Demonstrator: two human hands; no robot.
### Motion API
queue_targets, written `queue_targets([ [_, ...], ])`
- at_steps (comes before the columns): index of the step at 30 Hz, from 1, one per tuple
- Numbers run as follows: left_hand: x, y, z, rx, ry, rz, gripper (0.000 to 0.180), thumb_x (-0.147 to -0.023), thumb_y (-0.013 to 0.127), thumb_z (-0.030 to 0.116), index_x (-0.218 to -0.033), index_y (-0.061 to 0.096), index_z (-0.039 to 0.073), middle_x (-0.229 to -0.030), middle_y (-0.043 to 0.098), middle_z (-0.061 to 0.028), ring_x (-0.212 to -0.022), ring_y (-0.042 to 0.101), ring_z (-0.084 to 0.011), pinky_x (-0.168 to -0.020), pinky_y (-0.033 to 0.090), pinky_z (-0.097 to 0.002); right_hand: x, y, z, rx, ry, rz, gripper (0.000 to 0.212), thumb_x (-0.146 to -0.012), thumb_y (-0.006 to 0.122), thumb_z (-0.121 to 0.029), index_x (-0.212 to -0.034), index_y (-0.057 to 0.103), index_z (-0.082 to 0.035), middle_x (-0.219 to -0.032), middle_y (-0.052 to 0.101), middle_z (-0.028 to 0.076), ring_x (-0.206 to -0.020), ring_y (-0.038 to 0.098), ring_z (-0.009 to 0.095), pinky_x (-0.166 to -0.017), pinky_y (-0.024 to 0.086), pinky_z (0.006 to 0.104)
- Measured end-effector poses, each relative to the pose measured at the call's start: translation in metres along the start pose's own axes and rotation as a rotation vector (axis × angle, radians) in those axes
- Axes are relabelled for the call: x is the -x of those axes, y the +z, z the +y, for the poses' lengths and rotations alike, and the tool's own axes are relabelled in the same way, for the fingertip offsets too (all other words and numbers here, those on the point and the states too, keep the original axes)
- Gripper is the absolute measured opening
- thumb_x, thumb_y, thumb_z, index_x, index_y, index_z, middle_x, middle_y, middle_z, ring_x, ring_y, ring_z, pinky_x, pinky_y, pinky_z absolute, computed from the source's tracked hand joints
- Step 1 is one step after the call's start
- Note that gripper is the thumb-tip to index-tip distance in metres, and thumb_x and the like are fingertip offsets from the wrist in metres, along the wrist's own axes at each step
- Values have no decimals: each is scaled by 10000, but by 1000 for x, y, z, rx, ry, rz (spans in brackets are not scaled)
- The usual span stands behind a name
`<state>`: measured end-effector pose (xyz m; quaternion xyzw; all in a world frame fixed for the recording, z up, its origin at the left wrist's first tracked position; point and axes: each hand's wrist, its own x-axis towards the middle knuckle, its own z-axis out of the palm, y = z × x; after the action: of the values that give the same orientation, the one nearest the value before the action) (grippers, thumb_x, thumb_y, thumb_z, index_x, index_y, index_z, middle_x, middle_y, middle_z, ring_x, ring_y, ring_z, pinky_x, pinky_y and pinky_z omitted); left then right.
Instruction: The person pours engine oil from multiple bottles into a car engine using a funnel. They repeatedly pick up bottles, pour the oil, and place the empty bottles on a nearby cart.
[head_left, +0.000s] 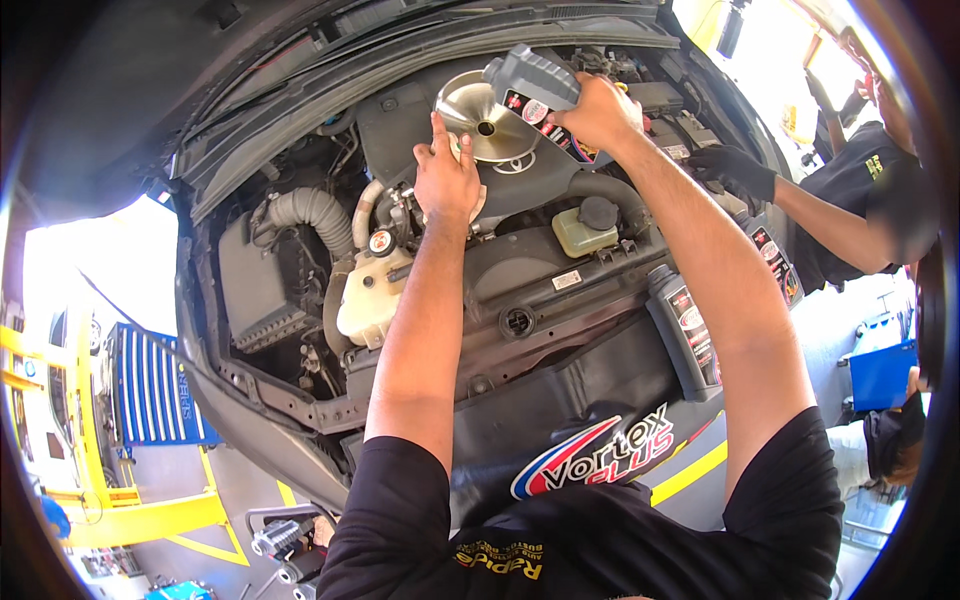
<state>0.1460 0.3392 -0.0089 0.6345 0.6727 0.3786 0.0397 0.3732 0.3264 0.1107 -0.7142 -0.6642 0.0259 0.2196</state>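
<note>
We lean over the open engine bay of a car, its raised hood filling the top of the view. A black fender cover hangs over the front edge below us, with a red, white and blue logo on it. On the left side of the bay a grey ribbed air hose curves down beside a white coolant tank with a round cap. Near the middle, right of our arms' crossing point, sits a small pale fluid reservoir with a black lid.

A second grey oil bottle stands upright on the front edge of the bay, just beside our right forearm. On the far right another person's black-gloved hand rests on the side of the bay.

A metal funnel stands in the top of the engine, its wide mouth facing us. Our left hand presses against the funnel's near rim, fingers spread up along it, steadying it rather than closing around it.

Our right hand is wrapped firmly around a grey oil bottle, which lies tilted with its neck toward the funnel, just above the bowl. We cannot tell whether oil is flowing.
</note>
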Motion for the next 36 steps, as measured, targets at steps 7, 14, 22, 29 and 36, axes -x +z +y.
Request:
queue_targets([
  [7,74,-91,-30,356,-243,134,772,-1062,536,498,-1610,271,24,-1518,482,-295,-1389,492,-457,-1160,383,-479,-9,42,25,-449,-51,-28,799,-685,876,-538,-1256,693,-11,-1025,769,212,-1020,746,344,-929,556,446],
  [14,290,-225,-91,361,-238,191,619,-1031,622,390,-1512,444,43,-1383,597,-215,-1319,567,-354,-1108,436,-434,8,53,43,-1033,-39,114,629,-785,913,-199,-1273,636,86,-1282,690,175,-1116,670,240,-978,525,372],
  [22,595,-311,-154,94,-803,486,518,-1023,620,317,-1434,521,18,-1348,615,-215,-1301,578,-359,-1105,438,-420,184,48,-68,-1449,-408,-212,562,-890,759,80,-1401,540,5,-1342,639,154,-1137,652,233,-962,557,367],
  [29,726,-309,-212,101,-1103,334,460,-1038,597,316,-1392,538,28,-1345,630,-219,-1264,599,-382,-1085,452,-439,439,104,-235,-1576,-422,-1176,812,-712,780,184,-1450,497,-2,-1321,634,126,-1239,622,258,-1106,490,409],
  [36,754,-367,-275,253,-1129,472,466,-1006,648,302,-1359,560,11,-1320,638,-221,-1273,596,-384,-1078,462,-447,582,181,-372,-1463,-369,-1432,653,-722,859,111,-1308,578,47,-1241,700,131,-1134,687,214,-1021,543,382],
])
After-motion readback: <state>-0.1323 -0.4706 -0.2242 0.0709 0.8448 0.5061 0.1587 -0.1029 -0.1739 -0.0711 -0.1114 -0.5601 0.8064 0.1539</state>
